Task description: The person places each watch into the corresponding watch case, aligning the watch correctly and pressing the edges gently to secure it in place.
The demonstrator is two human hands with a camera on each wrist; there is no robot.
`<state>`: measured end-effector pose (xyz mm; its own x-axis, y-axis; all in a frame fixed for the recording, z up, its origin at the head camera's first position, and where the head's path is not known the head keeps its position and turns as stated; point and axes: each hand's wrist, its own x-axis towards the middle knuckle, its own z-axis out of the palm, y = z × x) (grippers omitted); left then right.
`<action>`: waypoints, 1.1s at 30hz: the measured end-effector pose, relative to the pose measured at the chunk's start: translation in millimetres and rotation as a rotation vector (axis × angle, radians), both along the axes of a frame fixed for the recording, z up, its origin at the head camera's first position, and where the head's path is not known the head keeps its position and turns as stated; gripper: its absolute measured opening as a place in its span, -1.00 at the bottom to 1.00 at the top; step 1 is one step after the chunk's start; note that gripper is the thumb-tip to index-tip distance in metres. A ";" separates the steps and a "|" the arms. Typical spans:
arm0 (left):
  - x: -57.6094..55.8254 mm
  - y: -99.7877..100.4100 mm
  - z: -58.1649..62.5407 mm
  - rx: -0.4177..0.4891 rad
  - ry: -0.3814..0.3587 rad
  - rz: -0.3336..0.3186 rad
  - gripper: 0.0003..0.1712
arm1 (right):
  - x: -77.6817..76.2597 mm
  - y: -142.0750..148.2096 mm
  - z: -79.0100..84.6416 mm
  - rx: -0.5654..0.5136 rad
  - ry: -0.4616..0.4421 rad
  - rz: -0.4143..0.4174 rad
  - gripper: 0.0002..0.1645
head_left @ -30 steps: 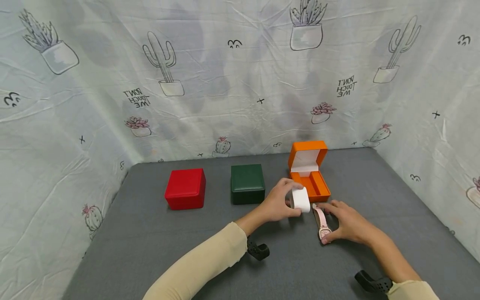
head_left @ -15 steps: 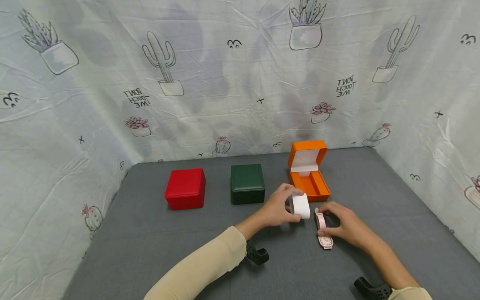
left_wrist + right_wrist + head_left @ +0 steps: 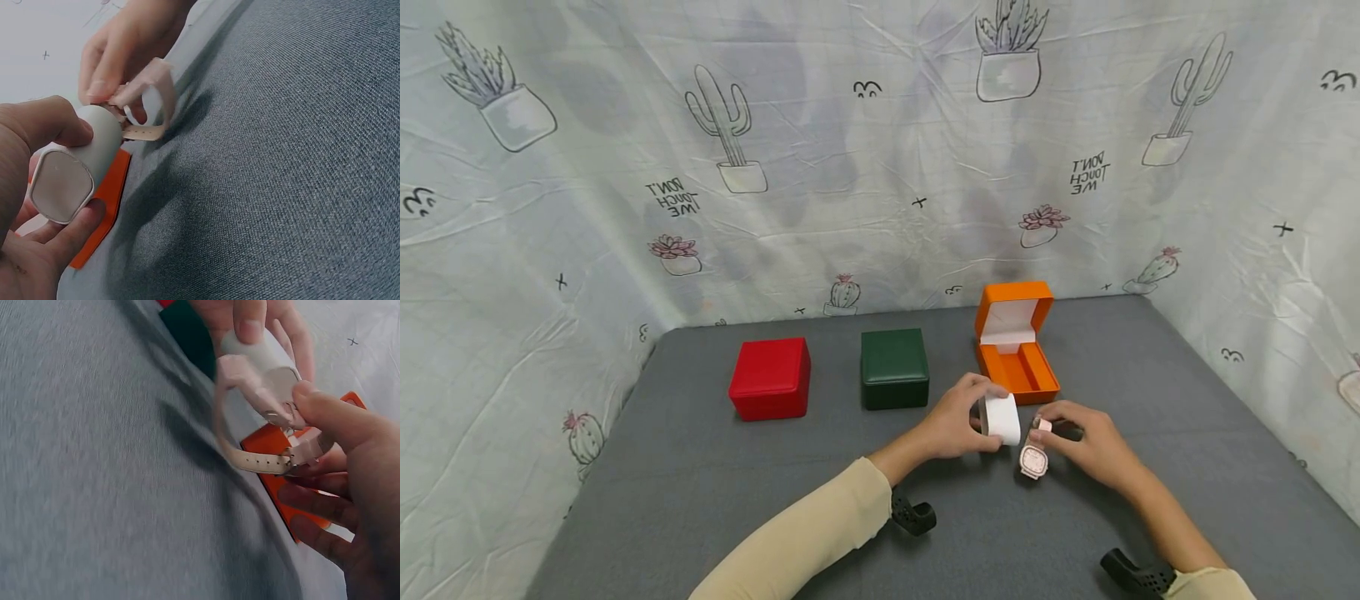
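A white watch cushion (image 3: 1001, 418) with a rounded, squared-off end is gripped between the thumb and fingers of my left hand (image 3: 953, 421). Just to its right, my right hand (image 3: 1092, 443) pinches a pink wristwatch (image 3: 1033, 461) by its strap near the buckle. The strap is fastened in a loop, as the right wrist view shows with the strap (image 3: 259, 461) and its row of holes. In the left wrist view the watch (image 3: 150, 94) hangs right at the far end of the cushion (image 3: 62, 185). Both are held above the grey cloth, over their shadows.
Behind the hands stands an orange watch box (image 3: 1036, 371), its lid raised and its inside holding no cushion. A closed green box (image 3: 895, 367) and a closed red box (image 3: 771, 377) stand to the left. A printed curtain (image 3: 850, 167) surrounds the grey table (image 3: 700, 483).
My right hand has shifted its grip from along the watch to the strap, lifting and turning it so the dial faces me. My left hand has lowered the cushion slightly toward me.
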<state>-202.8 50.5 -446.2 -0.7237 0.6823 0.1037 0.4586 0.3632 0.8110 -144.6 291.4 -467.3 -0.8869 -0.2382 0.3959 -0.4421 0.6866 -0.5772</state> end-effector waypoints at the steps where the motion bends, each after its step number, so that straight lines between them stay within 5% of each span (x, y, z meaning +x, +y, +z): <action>1: 0.2 -0.2 -0.2 0.009 0.001 0.003 -0.33 | -0.5 -1.6 0.5 -0.013 -0.007 -0.012 -0.83; 7: 0.4 -1.6 -1.4 0.088 0.021 0.005 -0.42 | -3.5 -11.7 3.4 -0.107 -0.052 -0.061 -0.99; 15: -2.0 -4.7 -3.5 0.236 0.002 0.054 -0.48 | -6.1 -25.2 8.3 -0.215 -0.094 -0.112 -0.84; 25: -1.4 -8.8 -4.2 0.257 -0.058 0.000 -0.38 | -7.5 -35.3 13.4 -0.408 -0.241 -0.135 -0.61; 33: 1.0 -6.0 -1.2 0.264 0.039 0.042 -0.34 | -5.7 -40.5 18.1 -0.475 -0.323 -0.176 -0.49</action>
